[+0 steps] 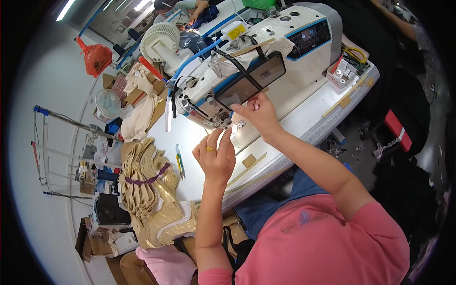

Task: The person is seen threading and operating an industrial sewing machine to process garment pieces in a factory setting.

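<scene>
Head: L fingers (223, 141) nr sewing m/c (300, 71), tabletop (191, 138) room leftward, forearms (316, 157) o/ edge (334, 122).

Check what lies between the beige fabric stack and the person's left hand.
In the head view, a slim green-and-yellow tool lies on the white tabletop between the fabric stack and the left hand.

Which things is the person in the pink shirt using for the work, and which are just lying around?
Seem part of the work:
- left hand and right hand, both at the machine
- sewing machine
- white table under it
- maybe the snips and pile of cloth, close by but untouched

Seem just about:
- white fan
- hanging red bag
- black speaker
</scene>
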The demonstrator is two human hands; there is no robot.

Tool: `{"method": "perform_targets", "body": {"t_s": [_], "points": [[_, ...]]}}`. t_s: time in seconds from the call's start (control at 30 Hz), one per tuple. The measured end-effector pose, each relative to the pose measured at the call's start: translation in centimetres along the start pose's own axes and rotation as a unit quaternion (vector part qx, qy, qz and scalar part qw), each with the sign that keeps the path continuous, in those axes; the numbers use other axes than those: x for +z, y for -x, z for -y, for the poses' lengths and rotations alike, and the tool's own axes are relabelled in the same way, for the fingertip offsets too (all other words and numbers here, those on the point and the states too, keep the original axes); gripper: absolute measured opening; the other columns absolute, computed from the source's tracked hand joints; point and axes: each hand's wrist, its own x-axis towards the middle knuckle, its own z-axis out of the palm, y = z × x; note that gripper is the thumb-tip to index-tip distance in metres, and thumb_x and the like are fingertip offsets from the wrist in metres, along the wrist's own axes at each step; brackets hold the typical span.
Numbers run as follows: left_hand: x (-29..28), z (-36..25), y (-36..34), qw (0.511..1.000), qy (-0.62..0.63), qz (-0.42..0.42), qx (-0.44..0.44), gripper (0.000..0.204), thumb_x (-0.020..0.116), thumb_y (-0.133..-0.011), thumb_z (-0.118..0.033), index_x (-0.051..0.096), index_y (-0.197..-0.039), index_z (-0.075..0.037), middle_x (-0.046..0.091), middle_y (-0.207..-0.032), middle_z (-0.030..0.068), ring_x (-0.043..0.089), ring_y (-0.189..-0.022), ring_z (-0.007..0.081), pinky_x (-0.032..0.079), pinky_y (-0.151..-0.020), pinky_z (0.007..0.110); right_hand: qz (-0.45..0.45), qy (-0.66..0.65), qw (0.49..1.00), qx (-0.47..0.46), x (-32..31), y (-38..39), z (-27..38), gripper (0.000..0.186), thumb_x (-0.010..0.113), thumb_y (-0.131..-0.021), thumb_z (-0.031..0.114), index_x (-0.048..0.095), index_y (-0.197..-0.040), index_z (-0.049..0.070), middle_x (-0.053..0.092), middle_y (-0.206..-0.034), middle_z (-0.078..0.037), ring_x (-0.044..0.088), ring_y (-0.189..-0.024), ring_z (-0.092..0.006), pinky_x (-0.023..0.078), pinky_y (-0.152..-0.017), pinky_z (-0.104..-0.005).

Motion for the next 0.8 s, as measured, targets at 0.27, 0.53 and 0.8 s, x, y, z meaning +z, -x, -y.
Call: {"method": "perform_targets", "body": {"t_s": [0.27,0.53,0.8], "points": [[-0.3,0.2,0.4,1.0,0.006,0.001,0.0,0.031,0.064,-0.07,-0.009,0.066,-0.1,-0.016,0.058,-0.103,-0.0017,0.053,-0.085,0.0152,0.032,-0.077,0.03,-0.028,-0.044,0.999,0.005,0.4,-0.9,-1.0,0.036,0.077,-0.073,0.018,0.052,-0.095,0.005,0.046,-0.075,0.005,0.042,-0.067,-0.0039,0.037,-0.062,-0.0176],[-1.4,-0.2,0.7,0.999,0.048,-0.002,-0.019,0.032,0.065,-0.069,-0.004,0.067,-0.099,-0.015,0.059,-0.1,-0.0012,0.054,-0.081,0.016,0.034,-0.074,0.03,0.086,0.022,0.988,0.124,-4.2,4.5,0.4,0.025,0.059,-0.086,0.014,0.046,-0.105,0.004,0.045,-0.08,0.001,0.04,-0.064,-0.0058,0.035,-0.058,-0.0187],[-5.5,5.6,-8.6,0.988,0.112,-0.098,0.046,0.04,0.059,-0.069,0.008,0.065,-0.103,-0.011,0.062,-0.097,0.0089,0.059,-0.081,0.0232,0.046,-0.07,0.032,0.22,-0.027,0.942,0.252,-7.8,7.4,2.7,0.018,0.04,-0.098,0.019,0.048,-0.094,0.004,0.045,-0.077,-0.001,0.037,-0.059,-0.0061,0.032,-0.051,-0.0201]]}}
